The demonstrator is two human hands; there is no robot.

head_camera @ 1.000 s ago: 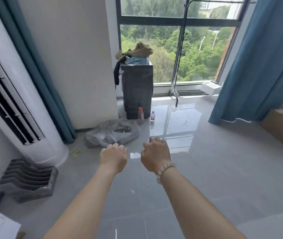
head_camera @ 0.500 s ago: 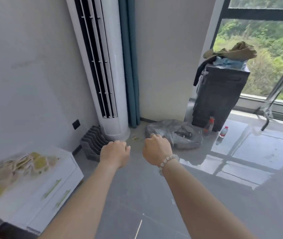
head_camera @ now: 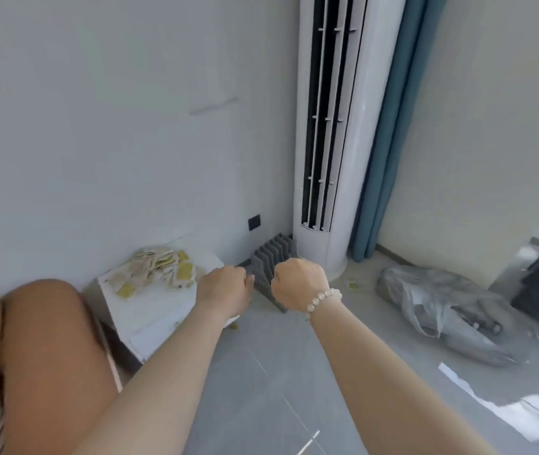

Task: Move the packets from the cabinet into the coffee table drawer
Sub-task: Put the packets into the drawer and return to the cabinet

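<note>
Small flat yellow-and-cream paper packets piled on low white cabinet. Likely light, floppy, slippy; best pinched at edges. Curled, empty: left hand, right hand.

Packets heaped on white cabinet; both fists empty.

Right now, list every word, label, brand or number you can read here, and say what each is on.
No text can be read.
Packets on the white cabinet: print too blurred to read.
Tower air conditioner: no label visible.
</note>
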